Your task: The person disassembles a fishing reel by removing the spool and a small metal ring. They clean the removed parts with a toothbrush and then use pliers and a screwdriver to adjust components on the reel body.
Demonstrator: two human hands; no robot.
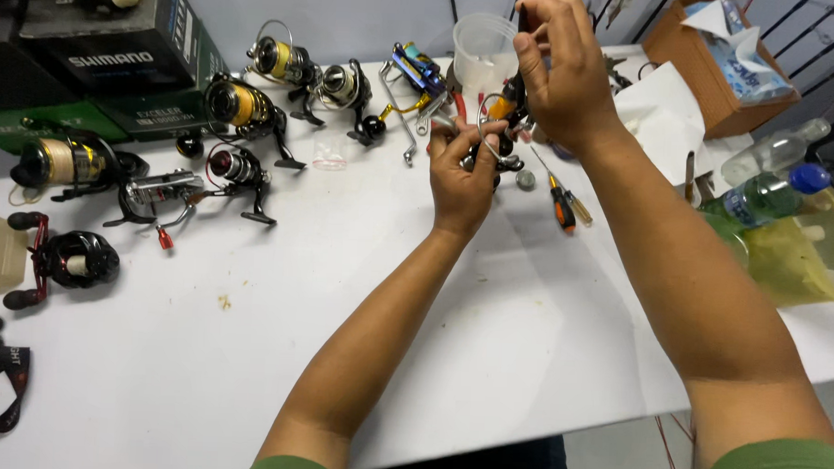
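My left hand (462, 174) grips a small black spinning reel (502, 117) with a wire bail, held up above the white table (274, 350). My right hand (561, 68) is raised above it, fingers pinched on the upper part of the same reel. Much of the reel is hidden by both hands. A clear plastic cup (482, 47) stands just behind my hands. An orange and black screwdriver (560, 204) lies on the table to the right of my left wrist.
Several fishing reels (239, 108) lie across the table's left and back. Dark cardboard boxes (109, 57) are stacked at the far left. A tissue box (719, 51), two plastic bottles (770, 191) and a yellowish plastic bag (804, 257) sit at the right.
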